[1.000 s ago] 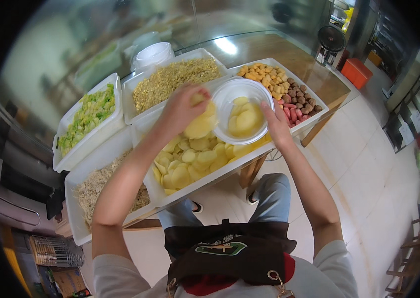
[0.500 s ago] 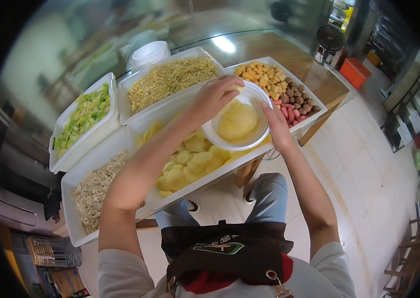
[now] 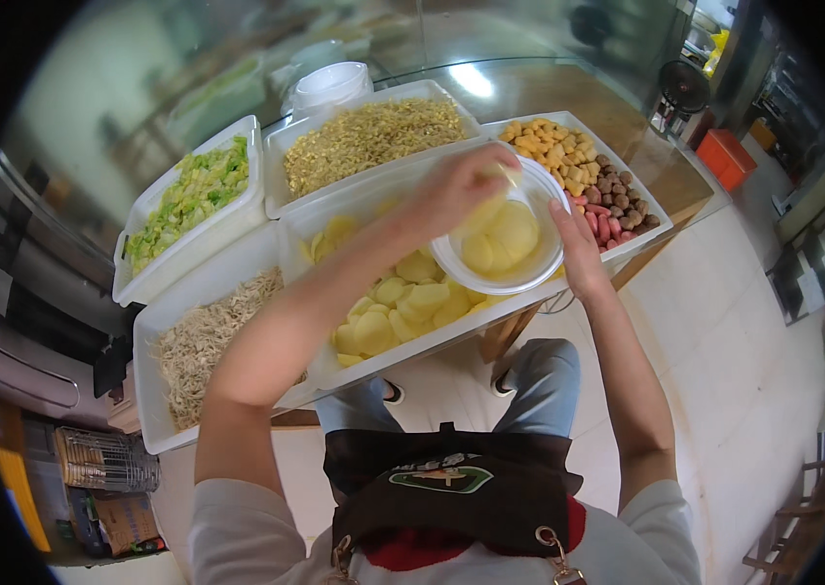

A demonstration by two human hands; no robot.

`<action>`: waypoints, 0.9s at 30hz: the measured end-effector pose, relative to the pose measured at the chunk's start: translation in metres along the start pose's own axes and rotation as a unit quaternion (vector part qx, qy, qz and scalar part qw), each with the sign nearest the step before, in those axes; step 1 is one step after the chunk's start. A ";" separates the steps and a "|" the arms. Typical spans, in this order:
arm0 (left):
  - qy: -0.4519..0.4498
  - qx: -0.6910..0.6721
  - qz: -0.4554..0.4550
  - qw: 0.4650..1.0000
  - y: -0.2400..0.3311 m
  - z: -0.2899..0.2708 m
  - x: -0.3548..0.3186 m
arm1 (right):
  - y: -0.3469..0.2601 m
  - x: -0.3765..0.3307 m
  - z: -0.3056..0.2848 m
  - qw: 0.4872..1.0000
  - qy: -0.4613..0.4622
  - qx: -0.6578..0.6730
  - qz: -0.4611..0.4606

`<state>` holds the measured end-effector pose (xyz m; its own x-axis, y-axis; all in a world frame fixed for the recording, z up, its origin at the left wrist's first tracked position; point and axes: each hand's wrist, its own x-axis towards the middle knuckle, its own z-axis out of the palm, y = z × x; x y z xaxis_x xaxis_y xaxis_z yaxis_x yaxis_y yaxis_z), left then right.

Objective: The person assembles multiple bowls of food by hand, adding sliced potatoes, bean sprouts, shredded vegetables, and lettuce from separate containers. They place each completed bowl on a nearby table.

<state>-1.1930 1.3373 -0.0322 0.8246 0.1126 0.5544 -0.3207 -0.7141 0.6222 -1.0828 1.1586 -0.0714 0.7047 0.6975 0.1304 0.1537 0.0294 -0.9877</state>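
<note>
My right hand grips the right rim of a white round bowl, thumb on the edge. Inside the bowl lies a pile of thin, pale yellow potato slices. Over its far left rim, my left hand is closed, somewhat blurred, with a pale slice showing at the fingertips. Beneath the bowl and my left forearm, more potato slices fill part of a long white tray. The bowl hides the right part of that tray.
Shredded pale food lies at the tray's left. Behind stand tubs of chopped greens and yellowish bits, plus stacked white bowls. A right-hand tray holds golden cubes, brown balls and pink sausages.
The whole view has shifted, so the trays appear farther right. My left hand has drawn its fingers together over the bowl's far rim. My right hand keeps its hold on the bowl.
</note>
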 end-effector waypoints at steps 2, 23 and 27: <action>-0.026 0.019 0.007 0.999 -0.006 0.007 0.004 | 0.000 0.001 0.002 0.999 0.030 -0.005 0.014; -0.057 0.260 -0.381 0.885 -0.195 -0.187 -0.073 | -0.009 0.008 0.007 0.997 0.021 -0.071 -0.003; -0.088 0.303 -0.389 0.865 -0.212 -0.167 -0.040 | -0.017 0.017 0.007 1.000 -0.010 -0.019 -0.021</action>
<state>-1.2355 1.5990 -0.0937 0.7558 0.6542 -0.0280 0.6237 -0.7063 0.3348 -1.0781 1.1748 -0.0528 0.6832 0.7101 0.1703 0.2094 0.0330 -0.9773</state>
